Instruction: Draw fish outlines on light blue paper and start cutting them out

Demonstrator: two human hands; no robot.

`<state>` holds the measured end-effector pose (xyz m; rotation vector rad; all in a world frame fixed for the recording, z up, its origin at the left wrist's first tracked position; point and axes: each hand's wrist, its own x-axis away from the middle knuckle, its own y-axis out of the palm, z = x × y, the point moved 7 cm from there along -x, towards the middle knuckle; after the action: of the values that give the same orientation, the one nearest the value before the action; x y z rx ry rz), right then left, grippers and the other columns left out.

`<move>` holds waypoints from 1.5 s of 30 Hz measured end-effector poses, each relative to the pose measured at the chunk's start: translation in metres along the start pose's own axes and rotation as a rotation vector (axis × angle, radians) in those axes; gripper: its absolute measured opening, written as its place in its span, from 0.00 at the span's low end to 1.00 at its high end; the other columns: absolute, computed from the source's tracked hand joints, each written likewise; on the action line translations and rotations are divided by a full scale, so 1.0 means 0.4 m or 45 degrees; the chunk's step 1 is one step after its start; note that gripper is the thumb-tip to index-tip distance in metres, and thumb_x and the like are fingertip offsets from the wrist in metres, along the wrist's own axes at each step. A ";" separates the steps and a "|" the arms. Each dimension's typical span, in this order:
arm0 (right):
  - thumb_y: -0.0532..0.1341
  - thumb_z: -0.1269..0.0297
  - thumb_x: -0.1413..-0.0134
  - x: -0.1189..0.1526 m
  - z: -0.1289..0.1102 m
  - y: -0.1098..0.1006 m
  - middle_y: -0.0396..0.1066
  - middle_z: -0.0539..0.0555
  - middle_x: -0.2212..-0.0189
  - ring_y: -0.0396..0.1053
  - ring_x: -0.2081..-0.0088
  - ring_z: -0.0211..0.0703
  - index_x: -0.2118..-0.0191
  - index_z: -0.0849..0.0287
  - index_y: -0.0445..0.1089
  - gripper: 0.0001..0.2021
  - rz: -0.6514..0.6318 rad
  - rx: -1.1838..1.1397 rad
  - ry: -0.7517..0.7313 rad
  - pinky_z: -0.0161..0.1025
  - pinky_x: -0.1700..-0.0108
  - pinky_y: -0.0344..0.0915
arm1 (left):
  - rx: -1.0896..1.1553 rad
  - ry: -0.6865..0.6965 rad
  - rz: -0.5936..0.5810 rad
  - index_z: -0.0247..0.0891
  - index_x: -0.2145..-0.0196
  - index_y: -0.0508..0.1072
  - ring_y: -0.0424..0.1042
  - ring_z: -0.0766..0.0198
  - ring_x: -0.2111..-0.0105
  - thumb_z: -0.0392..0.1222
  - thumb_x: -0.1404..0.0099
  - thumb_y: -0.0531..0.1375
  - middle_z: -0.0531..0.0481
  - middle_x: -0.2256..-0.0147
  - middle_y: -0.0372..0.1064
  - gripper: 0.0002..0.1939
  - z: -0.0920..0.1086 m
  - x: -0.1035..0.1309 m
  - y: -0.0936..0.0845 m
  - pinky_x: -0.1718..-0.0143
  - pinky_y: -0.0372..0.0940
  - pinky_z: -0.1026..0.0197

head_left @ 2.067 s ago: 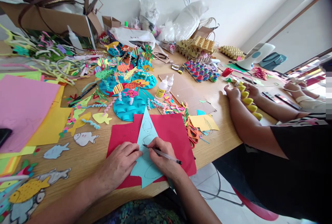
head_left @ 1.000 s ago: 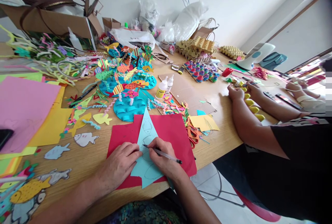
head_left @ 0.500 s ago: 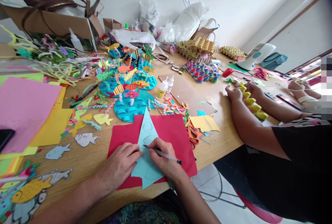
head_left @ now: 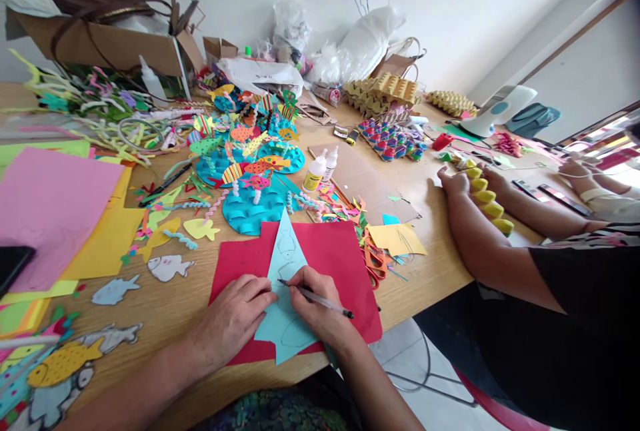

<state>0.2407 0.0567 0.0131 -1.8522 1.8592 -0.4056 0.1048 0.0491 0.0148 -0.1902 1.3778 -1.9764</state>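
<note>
A pointed piece of light blue paper (head_left: 287,314) lies on red paper (head_left: 340,244) at the table's front edge. Fish outlines are drawn on it in dark ink. My right hand (head_left: 316,301) is closed round a pen (head_left: 325,301), its tip touching the blue paper near the middle. Lying flat, my left hand (head_left: 240,314) rests on the red paper, its fingertips at the blue paper's left edge. To the left lie cut-out paper fish: a white one (head_left: 170,267), a blue one (head_left: 115,290) and a yellow one (head_left: 65,363).
Orange scissors (head_left: 374,258) and yellow paper (head_left: 397,239) lie right of the red paper. Glue bottles (head_left: 315,171) stand behind, near blue bases with paper fish (head_left: 250,211). A co-worker at right holds a yellow egg-carton strip (head_left: 484,196). Coloured sheets (head_left: 55,211) are stacked at left.
The view has shifted slightly, so everything sits a little further right. The pen tip stays on the blue paper, with a bit more dark line near it. My left hand keeps its place.
</note>
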 end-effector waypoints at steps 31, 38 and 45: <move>0.53 0.71 0.56 -0.003 -0.011 -0.005 0.62 0.46 0.83 0.57 0.82 0.33 0.74 0.60 0.66 0.05 0.003 0.008 -0.016 0.29 0.78 0.54 | -0.004 0.026 -0.040 0.36 0.56 0.68 0.63 0.57 0.58 0.25 0.43 0.59 0.47 0.56 0.65 0.17 0.006 -0.003 -0.004 0.57 0.65 0.54; 0.53 0.71 0.56 -0.002 -0.010 -0.003 0.62 0.46 0.84 0.56 0.82 0.33 0.75 0.59 0.66 0.05 -0.003 0.007 -0.013 0.29 0.78 0.53 | 0.008 0.011 -0.021 0.37 0.56 0.68 0.63 0.58 0.58 0.24 0.43 0.58 0.48 0.57 0.65 0.17 0.005 -0.006 -0.003 0.57 0.65 0.55; 0.53 0.71 0.55 -0.004 -0.011 -0.001 0.62 0.46 0.84 0.56 0.82 0.33 0.75 0.59 0.66 0.05 -0.014 0.005 -0.024 0.29 0.78 0.53 | -0.007 0.013 -0.014 0.38 0.56 0.67 0.63 0.58 0.58 0.25 0.42 0.58 0.48 0.57 0.65 0.17 0.003 -0.003 -0.001 0.56 0.64 0.55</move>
<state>0.2387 0.0576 0.0171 -1.8580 1.8355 -0.3934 0.1062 0.0491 0.0159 -0.1908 1.3911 -1.9851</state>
